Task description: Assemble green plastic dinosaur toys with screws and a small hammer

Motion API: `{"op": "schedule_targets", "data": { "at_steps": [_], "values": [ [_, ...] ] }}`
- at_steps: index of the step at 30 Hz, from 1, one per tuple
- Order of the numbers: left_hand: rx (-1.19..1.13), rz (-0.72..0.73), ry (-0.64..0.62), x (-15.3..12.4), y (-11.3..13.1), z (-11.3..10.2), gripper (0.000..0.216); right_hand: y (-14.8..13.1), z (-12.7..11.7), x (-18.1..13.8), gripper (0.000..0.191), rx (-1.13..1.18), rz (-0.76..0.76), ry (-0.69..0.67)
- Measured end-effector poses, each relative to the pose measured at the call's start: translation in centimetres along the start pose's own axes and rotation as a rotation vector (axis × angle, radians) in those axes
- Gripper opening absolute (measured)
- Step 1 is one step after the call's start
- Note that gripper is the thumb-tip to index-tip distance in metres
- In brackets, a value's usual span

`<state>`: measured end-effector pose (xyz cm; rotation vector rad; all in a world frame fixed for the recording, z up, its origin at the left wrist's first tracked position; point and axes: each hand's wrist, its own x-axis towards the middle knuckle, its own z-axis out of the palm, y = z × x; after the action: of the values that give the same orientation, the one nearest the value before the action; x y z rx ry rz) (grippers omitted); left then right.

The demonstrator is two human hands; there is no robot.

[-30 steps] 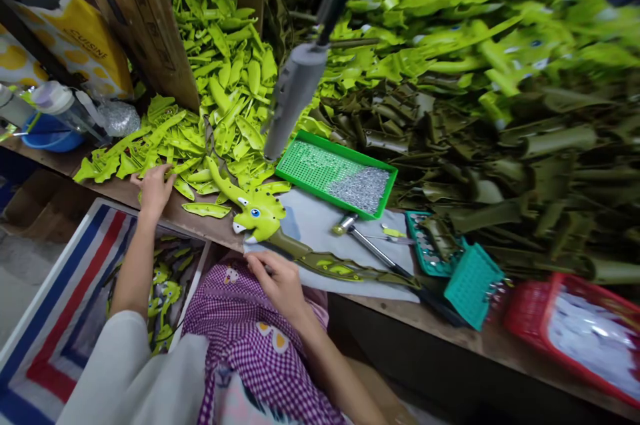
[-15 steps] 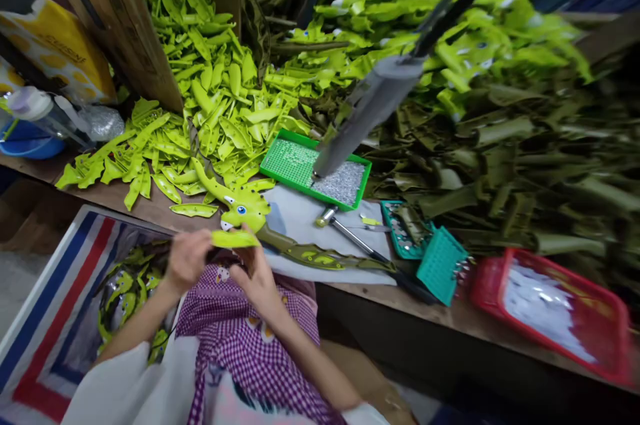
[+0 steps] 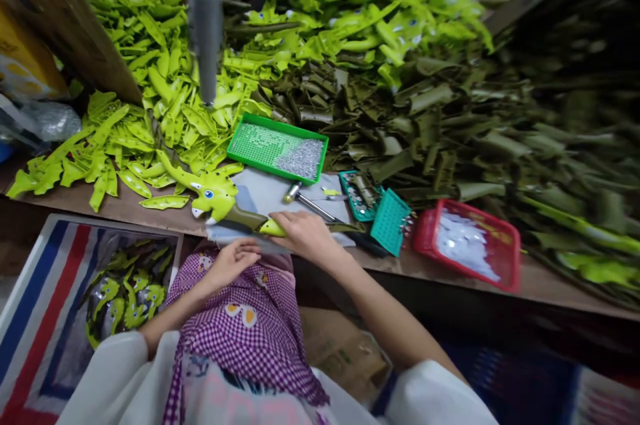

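Note:
My right hand (image 3: 304,235) lies at the bench's front edge, its fingers closed over a bright green leaf-shaped plastic piece (image 3: 273,229) that rests on the olive body of a toy dinosaur (image 3: 215,197). The dinosaur's lime head points left, lying on a grey mat (image 3: 260,193). My left hand (image 3: 231,262) hovers just below the bench edge above my checked apron, fingers loosely curled with nothing in them.
A green tray of small screws (image 3: 280,147) sits behind the mat, with a screwdriver (image 3: 306,203), a teal parts box (image 3: 380,208) and a red basket (image 3: 465,241) to the right. Heaps of lime (image 3: 150,118) and olive plastic parts (image 3: 425,125) fill the bench. A grey tool (image 3: 205,38) hangs overhead. A striped bag of dinosaur heads (image 3: 120,291) stands at lower left.
Both hands held the green piece up in front of me; now my right hand has brought it down onto the dinosaur's body and my left hand has let go and dropped back.

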<state>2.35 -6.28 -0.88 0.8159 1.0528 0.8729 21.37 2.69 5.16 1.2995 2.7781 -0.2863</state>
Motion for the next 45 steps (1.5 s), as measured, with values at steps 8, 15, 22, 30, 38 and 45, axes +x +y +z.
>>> {"op": "schedule_targets", "data": {
  "at_steps": [8, 15, 22, 30, 38, 45],
  "values": [
    [-0.235, 0.312, 0.185, 4.1, 1.8, 4.4, 0.075, 2.4, -2.5, 0.0, 0.049, 0.534, 0.052, 0.155],
    [-0.185, 0.367, 0.255, 5.7, 3.0, 4.5, 0.083, 1.8, -1.2, -1.5, 0.034, 0.785, 0.038, 0.485],
    [-0.244, 0.355, 0.296, 6.3, 3.3, 4.3, 0.073, 0.2, -0.8, -0.6, 0.022, 0.796, -0.046, 0.506],
    [-0.215, 0.324, 0.276, 6.3, 4.0, 4.5, 0.079, 0.4, -0.9, -0.9, 0.017, 0.884, 0.038, 0.608],
    [-0.279, 0.349, 0.311, 6.7, 4.7, 5.5, 0.079, 0.5, 0.1, -1.1, 0.028, 0.476, -0.072, 0.619],
    [0.379, 0.569, 0.194, 5.3, 6.3, 2.9, 0.027, 0.7, 1.5, -0.6, 0.033, 0.318, -0.046, 0.858]
  ]
}}
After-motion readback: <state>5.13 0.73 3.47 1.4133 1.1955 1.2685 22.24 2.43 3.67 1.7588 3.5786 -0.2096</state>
